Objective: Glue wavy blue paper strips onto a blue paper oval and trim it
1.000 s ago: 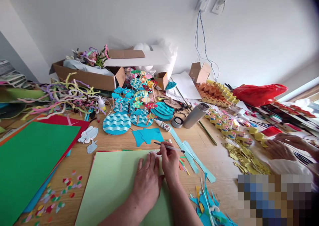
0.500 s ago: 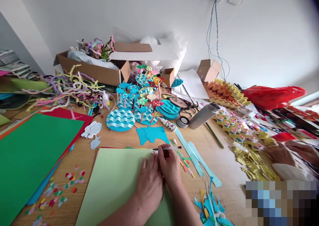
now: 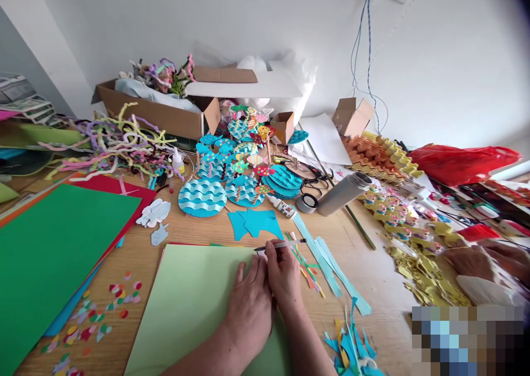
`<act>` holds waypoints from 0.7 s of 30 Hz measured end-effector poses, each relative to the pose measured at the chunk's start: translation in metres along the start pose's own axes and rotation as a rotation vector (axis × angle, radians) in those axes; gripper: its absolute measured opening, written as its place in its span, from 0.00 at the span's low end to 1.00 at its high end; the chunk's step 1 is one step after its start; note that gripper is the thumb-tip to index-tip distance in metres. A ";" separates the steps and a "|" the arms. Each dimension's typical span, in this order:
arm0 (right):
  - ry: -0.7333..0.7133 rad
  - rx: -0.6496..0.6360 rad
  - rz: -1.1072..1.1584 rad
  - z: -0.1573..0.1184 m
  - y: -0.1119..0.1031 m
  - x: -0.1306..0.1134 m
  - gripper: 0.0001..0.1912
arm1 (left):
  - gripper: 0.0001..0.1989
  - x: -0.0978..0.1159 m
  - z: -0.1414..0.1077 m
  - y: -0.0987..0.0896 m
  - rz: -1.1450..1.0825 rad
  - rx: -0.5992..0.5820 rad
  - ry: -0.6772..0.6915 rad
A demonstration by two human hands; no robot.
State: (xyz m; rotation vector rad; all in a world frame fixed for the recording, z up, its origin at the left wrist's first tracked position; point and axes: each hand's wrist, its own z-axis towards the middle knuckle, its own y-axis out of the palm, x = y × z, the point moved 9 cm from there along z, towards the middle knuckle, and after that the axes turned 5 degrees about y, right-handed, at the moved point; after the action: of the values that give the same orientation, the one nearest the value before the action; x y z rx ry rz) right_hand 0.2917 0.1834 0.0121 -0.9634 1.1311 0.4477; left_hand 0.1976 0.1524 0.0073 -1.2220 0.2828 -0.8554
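My left hand [image 3: 249, 301] lies flat on a stack of light green paper [image 3: 182, 298], fingers stretched out. Under its fingertips, near the sheet's top edge, is a small pale piece [image 3: 261, 254], mostly covered. My right hand [image 3: 285, 274] rests against the left one and pinches a slim pen [image 3: 295, 243], held almost level. The pen's tip points left, at the edge of the pale piece. Just beyond the stack lie blue paper cutouts [image 3: 256, 223]; narrow coloured paper strips [image 3: 308, 271] lie right of my right hand.
Green sheets [image 3: 66, 254] and confetti dots [image 3: 97, 315] lie at left. Wavy blue discs [image 3: 202, 198], a glue bottle [image 3: 284, 207] and a grey flask [image 3: 342, 194] stand or lie beyond. Blue scraps [image 3: 351, 343] are at front right; another person's hands [image 3: 476, 263] work at far right.
The view has shifted slightly, so the surroundings sit a little to the right. Both hands keep nearly the same place on the paper, with the pen still in my right hand.
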 end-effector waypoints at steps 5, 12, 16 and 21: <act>-0.028 -0.026 -0.032 0.000 0.003 -0.001 0.14 | 0.25 0.001 -0.001 0.001 0.014 0.001 0.006; -0.105 -0.077 -0.153 -0.001 0.009 -0.008 0.12 | 0.27 0.001 0.000 0.003 0.031 -0.039 0.001; -0.131 -0.054 -0.172 -0.001 0.007 -0.013 0.12 | 0.26 0.000 0.000 0.003 -0.011 -0.077 -0.013; -0.041 0.011 -0.178 0.003 -0.004 -0.010 0.15 | 0.28 -0.001 0.002 0.007 -0.111 -0.187 -0.037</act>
State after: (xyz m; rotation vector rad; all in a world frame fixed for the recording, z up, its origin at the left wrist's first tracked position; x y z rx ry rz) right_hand 0.2925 0.1847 0.0232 -1.0309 1.0003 0.3158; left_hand 0.2009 0.1550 0.0016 -1.4369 0.2720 -0.9165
